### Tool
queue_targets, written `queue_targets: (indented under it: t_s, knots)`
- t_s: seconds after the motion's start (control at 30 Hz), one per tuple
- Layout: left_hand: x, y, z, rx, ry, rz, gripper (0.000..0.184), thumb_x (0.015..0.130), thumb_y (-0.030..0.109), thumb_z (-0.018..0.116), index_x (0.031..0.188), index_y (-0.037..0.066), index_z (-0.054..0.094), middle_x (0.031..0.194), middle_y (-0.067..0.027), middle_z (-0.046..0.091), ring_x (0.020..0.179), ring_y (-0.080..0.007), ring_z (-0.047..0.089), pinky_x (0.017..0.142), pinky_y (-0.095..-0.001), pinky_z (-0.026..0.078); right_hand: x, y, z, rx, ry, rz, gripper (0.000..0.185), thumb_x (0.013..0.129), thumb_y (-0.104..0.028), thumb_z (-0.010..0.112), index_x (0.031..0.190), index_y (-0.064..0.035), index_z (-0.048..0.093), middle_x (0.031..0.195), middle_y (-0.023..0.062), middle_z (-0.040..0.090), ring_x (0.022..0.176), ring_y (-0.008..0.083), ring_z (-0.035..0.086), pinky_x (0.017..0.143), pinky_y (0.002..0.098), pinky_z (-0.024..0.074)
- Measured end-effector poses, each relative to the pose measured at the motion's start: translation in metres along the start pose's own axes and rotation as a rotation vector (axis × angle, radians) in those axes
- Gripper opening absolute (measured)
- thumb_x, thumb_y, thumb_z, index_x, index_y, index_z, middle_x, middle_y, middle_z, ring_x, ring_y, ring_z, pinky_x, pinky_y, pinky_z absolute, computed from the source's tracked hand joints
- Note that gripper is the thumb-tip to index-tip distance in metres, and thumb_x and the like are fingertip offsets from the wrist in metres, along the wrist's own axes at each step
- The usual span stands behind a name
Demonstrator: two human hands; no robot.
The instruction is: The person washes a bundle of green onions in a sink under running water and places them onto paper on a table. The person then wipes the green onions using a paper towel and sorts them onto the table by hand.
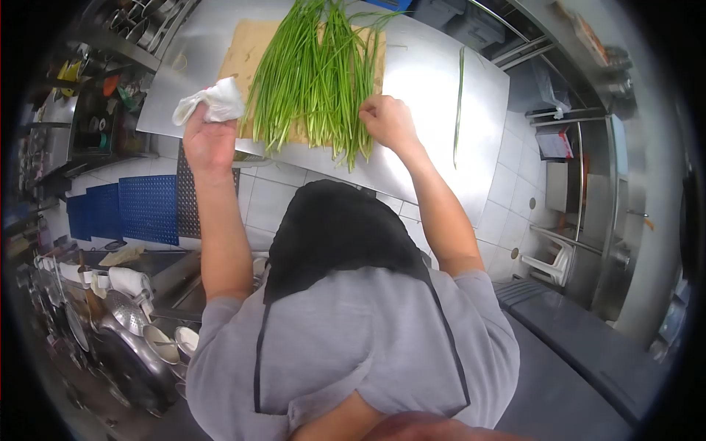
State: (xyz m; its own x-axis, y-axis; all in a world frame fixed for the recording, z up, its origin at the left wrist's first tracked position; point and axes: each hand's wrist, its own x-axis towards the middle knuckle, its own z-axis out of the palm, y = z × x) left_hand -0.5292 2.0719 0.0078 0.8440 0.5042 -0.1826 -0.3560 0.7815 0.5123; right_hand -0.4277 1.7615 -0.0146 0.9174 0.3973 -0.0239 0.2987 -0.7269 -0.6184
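My left hand (210, 140) is closed on a crumpled white cloth (215, 101) at the left part of the metal table's front edge. A large bunch of long green stalks (312, 81) lies spread over a tan cutting board (246, 48), their cut ends towards me and hanging past the board's near edge. Beside the right side of the bunch is my right hand (387, 123), its fingers curled together at the stalks; what they pinch, if anything, is too small to make out. One loose green stalk (459, 110) lies apart on the table's right side.
The steel table (426, 81) reaches beyond the board on both sides. Blue perforated mats (147, 209) lie on the tiled floor at left. Pans and bowls (162, 344) crowd the lower left. Metal shelving (581, 184) stands at right, near a dark grey counter (573, 345).
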Motion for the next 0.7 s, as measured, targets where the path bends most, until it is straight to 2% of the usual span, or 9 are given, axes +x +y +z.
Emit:
queue_targets:
  t_s: [0.07,0.23,0.33,0.43,0.53,0.6,0.7]
  knots:
    - [-0.005,0.012,-0.015,-0.020,-0.003,0.030,0.027,0.097,0.008,0.053,0.122,-0.003,0.055,0.125,-0.0165,0.059,0.122,-0.0309,0.055,0.108,-0.0490,0.042,0.004,0.001,0.007,-0.055,-0.051,0.063,0.012,0.079,-0.015,0.066,0.084,-0.0053,0.072,0.081,0.0165,0.071,0.079,0.0362,0.069,0.076,0.0444,0.0541]
    - [-0.021,0.032,-0.031,-0.015,0.075,0.064,0.031,0.098,0.008,0.051,0.126,-0.003,0.052,0.129,-0.0161,0.057,0.124,-0.0303,0.053,0.109,-0.0495,0.041,0.008,0.011,0.011,-0.179,-0.111,0.264,0.014,0.077,-0.020,0.070,0.079,-0.0056,0.073,0.078,0.0162,0.072,0.081,0.0327,0.070,0.076,0.0430,0.0546]
    - [-0.020,0.033,-0.039,-0.038,0.086,0.053,0.030,0.098,0.008,0.051,0.127,-0.003,0.052,0.129,-0.0158,0.057,0.124,-0.0304,0.053,0.109,-0.0492,0.042,0.012,0.018,0.008,-0.020,-0.127,0.317,0.018,0.078,-0.022,0.070,0.082,-0.0044,0.072,0.077,0.0142,0.071,0.073,0.0283,0.070,0.073,0.0393,0.0552]
    - [-0.015,0.029,-0.041,-0.081,0.044,0.013,0.030,0.098,0.007,0.052,0.126,-0.003,0.053,0.129,-0.0156,0.058,0.124,-0.0304,0.054,0.108,-0.0486,0.043,0.006,0.008,-0.012,0.218,-0.120,0.406,0.017,0.082,-0.021,0.068,0.085,-0.0047,0.072,0.075,0.0124,0.071,0.063,0.0227,0.068,0.065,0.0353,0.0551]
    - [-0.010,0.019,-0.037,-0.076,0.013,-0.032,0.029,0.098,0.007,0.051,0.126,-0.002,0.053,0.130,-0.0156,0.057,0.125,-0.0301,0.053,0.108,-0.0484,0.042,0.006,0.016,-0.011,0.365,-0.127,0.448,0.021,0.086,-0.015,0.067,0.097,0.0024,0.067,0.072,0.0092,0.066,0.058,0.0146,0.065,0.048,0.0260,0.0504]
    - [-0.005,0.011,-0.032,-0.080,-0.024,-0.069,0.031,0.098,0.007,0.050,0.128,-0.002,0.052,0.132,-0.0161,0.056,0.128,-0.0301,0.051,0.111,-0.0491,0.039,0.001,0.019,-0.008,0.508,-0.137,0.507,0.025,0.087,-0.013,0.065,0.106,0.0023,0.064,0.074,0.0101,0.066,0.058,0.0153,0.065,0.048,0.0257,0.0507]
    - [-0.003,-0.001,-0.021,-0.066,-0.019,-0.117,0.030,0.098,0.007,0.050,0.126,-0.002,0.053,0.131,-0.0154,0.057,0.127,-0.0300,0.052,0.110,-0.0482,0.041,-0.007,0.016,-0.023,0.717,-0.146,0.553,0.030,0.086,-0.009,0.063,0.113,0.0028,0.060,0.077,0.0104,0.066,0.061,0.0154,0.066,0.050,0.0262,0.0522]
